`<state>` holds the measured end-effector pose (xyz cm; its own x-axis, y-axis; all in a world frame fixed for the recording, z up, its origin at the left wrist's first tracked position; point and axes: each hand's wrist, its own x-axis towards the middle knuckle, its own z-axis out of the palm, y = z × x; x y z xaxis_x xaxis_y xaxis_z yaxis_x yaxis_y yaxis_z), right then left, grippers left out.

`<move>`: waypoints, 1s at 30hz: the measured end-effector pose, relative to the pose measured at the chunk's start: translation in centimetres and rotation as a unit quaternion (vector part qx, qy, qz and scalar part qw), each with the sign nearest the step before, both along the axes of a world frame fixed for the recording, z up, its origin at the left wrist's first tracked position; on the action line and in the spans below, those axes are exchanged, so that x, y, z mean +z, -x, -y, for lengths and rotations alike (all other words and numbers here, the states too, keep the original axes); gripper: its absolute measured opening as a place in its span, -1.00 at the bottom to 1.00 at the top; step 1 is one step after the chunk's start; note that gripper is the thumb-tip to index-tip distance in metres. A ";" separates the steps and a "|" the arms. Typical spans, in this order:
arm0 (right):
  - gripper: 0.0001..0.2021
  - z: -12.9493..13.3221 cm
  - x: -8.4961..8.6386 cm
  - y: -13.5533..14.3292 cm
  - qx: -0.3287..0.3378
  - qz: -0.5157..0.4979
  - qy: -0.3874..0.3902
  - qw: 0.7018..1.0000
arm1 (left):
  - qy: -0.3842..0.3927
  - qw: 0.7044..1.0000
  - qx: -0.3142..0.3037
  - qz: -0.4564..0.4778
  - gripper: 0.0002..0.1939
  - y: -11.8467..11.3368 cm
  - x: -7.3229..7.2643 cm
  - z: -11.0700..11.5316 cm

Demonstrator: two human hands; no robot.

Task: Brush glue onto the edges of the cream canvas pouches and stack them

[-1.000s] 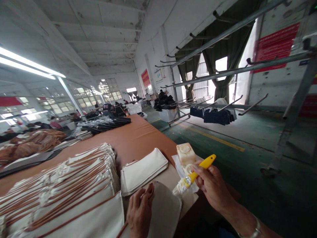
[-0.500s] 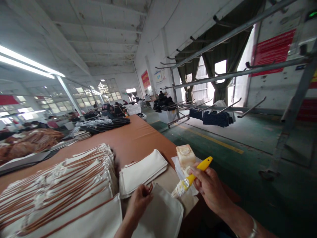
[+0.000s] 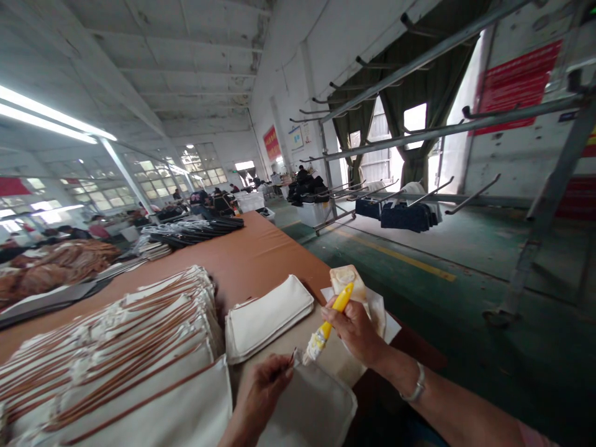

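My right hand (image 3: 357, 332) is closed around a yellow-handled paintbrush (image 3: 341, 300), its bristles coated in a whitish paste and pointing down-left. The bristle tip is at the top edge of a pale leather-like panel (image 3: 311, 403), close to my left fingertips; whether they touch I cannot tell. My left hand (image 3: 264, 386) pinches something small and dark at that edge, mostly hidden by the fingers. A stack of cream panels (image 3: 270, 313) lies just beyond my left hand. Behind my right hand stands a stained whitish container (image 3: 342, 275).
Cream pieces with long brown straps (image 3: 139, 347) cover the left of the brown table (image 3: 261, 245). Black items in plastic (image 3: 195, 231) lie farther along it. To the right, beyond the table edge, a metal rack (image 3: 447, 133) with prongs stands on the green floor.
My right hand has moved left and brought the brush to the panel's top edge near my left fingers. The brush handle now stands steeper. My left hand has shifted slightly right.
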<state>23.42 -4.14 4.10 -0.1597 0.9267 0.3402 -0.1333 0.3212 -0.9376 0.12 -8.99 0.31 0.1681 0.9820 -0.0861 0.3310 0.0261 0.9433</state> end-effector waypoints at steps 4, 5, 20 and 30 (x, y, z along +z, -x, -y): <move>-0.74 -0.4 -0.3 0.7 -0.009 0.045 -0.050 0.998 | -0.016 0.999 -0.030 -0.009 -0.64 -0.9 0.7 0.5; -0.74 -0.6 -0.3 0.7 -0.019 0.047 -0.054 0.997 | -0.017 0.999 -0.033 -0.008 -0.63 -1.1 0.8 0.6; -0.72 -1.1 -0.3 -1.5 -0.092 0.009 -0.012 0.996 | -0.092 0.989 -0.076 -0.090 -0.65 -3.0 2.5 2.9; -0.71 -1.7 -1.1 -0.7 -0.002 -0.034 0.067 0.997 | -0.190 0.979 0.021 -0.073 -0.78 -3.9 -0.5 4.3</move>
